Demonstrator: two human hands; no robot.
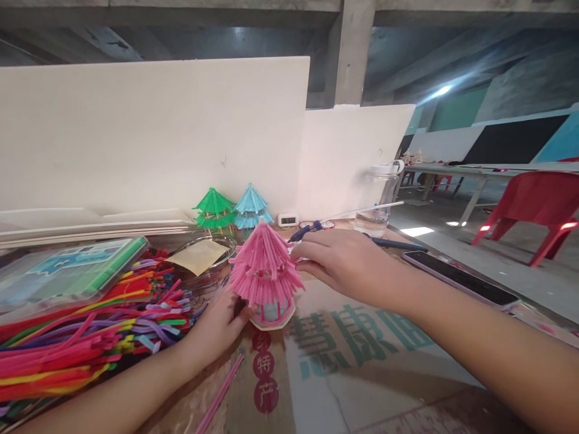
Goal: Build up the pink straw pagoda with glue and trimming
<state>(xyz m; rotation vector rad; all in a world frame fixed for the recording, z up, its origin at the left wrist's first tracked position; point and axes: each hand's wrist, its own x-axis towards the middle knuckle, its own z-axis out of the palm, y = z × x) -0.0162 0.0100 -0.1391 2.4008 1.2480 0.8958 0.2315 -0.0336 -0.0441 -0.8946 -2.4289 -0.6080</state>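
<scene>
A pink model pavilion (268,262), its two-tiered roof covered in fuzzy pipe cleaners, stands on a pale many-sided base in front of me. My left hand (230,322) grips its lower left side, thumb at the base and the other fingers partly hidden behind. At the right edge of the roof, my right hand (330,256) has its fingers pinched together; whatever is between them is hidden. Just behind that hand lies a dark blue glue gun (312,228). One loose pink pipe cleaner (221,395) rests on the cardboard, nearer to me.
Bundled colourful pipe cleaners (90,349) lie left under a clear plastic case (67,271). Green (214,208) and blue (251,205) pavilions stand behind, near a small digital clock (288,220). A water bottle (377,196) and phone (459,279) are right.
</scene>
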